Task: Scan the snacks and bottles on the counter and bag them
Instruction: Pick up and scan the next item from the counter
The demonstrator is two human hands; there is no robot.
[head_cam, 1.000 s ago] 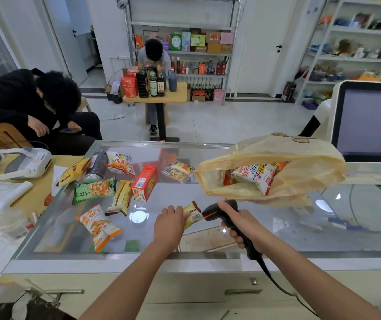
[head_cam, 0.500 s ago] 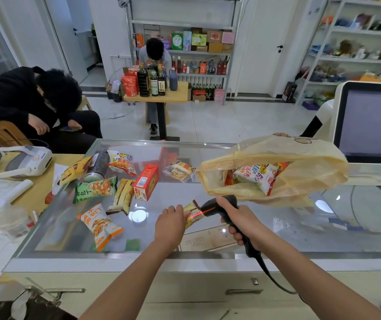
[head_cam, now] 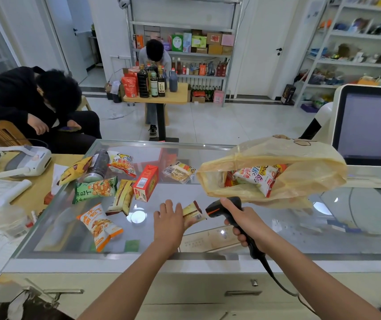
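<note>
By counter's [head_cam: 115, 265] edge, left hand [head_cam: 168, 224] holds snack [head_cam: 194, 212], right hand [head_cam: 244, 221] scanner [head_cam: 219, 207].

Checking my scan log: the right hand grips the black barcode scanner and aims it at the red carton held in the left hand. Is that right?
No. In the head view the left hand holds a small snack packet; the red carton lies on the counter. The right hand does grip the barcode scanner.

Centre right — "Life" and "Toast" on white snack pack [head_cam: 257, 177] inside yellow bag [head_cam: 300, 158]. Left — Chinese characters on green pack [head_cam: 94, 189] and orange pack [head_cam: 99, 224], unclear.
</note>
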